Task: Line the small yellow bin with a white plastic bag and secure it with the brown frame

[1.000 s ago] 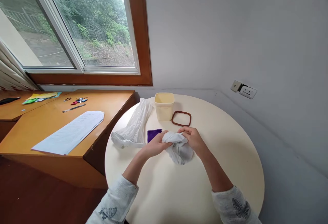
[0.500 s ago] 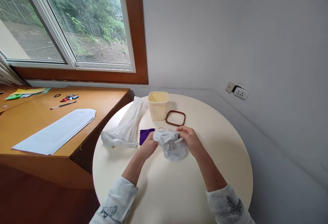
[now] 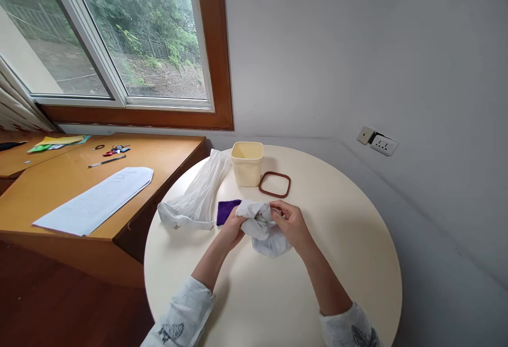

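A crumpled white plastic bag (image 3: 272,243) is held between both hands over the round table. My left hand (image 3: 232,228) is closed on its left side, and my right hand (image 3: 290,225) pinches its upper right edge. Whatever the bag may contain is hidden in its folds. Just behind my left hand lies a folded purple cloth (image 3: 227,211). Farther back stand a cream square bin (image 3: 247,165) and, beside it, a flat brown rounded-square ring (image 3: 275,184). A second, long white plastic bag (image 3: 198,193) is spread out to the left.
The round cream table (image 3: 341,262) stands against the wall. A wooden desk (image 3: 166,151) to its left bears papers (image 3: 97,199), a pen (image 3: 107,161) and keys (image 3: 116,149). Power sockets (image 3: 384,145) sit on the right wall below a window's level.
The bag has become more bunched up at its top between my hands and hangs slightly lower. My view has shifted a little to the left; the other things lie where they were.
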`<state>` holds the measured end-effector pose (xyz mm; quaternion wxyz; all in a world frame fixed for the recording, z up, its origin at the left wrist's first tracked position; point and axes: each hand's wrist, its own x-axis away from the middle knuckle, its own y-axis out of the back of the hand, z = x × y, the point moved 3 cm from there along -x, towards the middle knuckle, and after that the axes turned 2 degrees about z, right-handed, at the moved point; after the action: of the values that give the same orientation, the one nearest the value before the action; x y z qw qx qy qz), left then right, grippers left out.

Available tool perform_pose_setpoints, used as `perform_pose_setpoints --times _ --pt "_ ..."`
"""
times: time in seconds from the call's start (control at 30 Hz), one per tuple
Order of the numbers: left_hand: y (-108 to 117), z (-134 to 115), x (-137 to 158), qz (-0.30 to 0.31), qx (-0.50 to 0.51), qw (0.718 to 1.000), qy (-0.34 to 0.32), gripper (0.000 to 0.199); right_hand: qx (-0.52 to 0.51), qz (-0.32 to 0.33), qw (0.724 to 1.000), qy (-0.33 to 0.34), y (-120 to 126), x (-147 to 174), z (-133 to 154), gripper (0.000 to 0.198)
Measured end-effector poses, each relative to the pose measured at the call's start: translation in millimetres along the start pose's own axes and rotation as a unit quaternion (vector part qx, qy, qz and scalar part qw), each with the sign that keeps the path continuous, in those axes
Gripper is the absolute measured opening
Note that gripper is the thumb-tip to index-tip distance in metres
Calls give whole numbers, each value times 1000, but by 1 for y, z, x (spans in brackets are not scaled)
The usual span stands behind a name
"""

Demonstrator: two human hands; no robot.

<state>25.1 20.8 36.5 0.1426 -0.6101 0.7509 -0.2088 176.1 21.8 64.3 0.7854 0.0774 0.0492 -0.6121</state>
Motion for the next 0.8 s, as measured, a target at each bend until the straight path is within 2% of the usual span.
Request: perform_pose_setpoints --times 0.07,0.17,0.27,0.33,0.47,0.57,0.67,0.8 --pt "-1 0 0 6 -14 1000 -5 16 -1 -26 1000 -1 0 -1 -5 22" --pt "-5 -2 1 50 -33 998 -5 12 -18 -72 997 -5 2 0 -12 24" --pt "-7 -5 2 99 -26 995 -13 16 -40 -115 993 -4 6 1 -13 24" --pt "-6 -7 3 108 -8 994 -21 20 -47 -129 991 -2 7 2 -12 24" --pt "0 -11 2 59 18 997 -35 11 -11 -147 989 11 9 5 -9 24" --pt "7 -12 0 8 24 999 -33 20 23 -153 988 10 10 6 -8 23" --pt "9 -11 -2 -12 56 998 -16 29 86 -151 984 37 10 8 -3 22" --pt "6 -10 -3 -4 132 991 -18 24 173 -76 975 114 3 13 9 23"
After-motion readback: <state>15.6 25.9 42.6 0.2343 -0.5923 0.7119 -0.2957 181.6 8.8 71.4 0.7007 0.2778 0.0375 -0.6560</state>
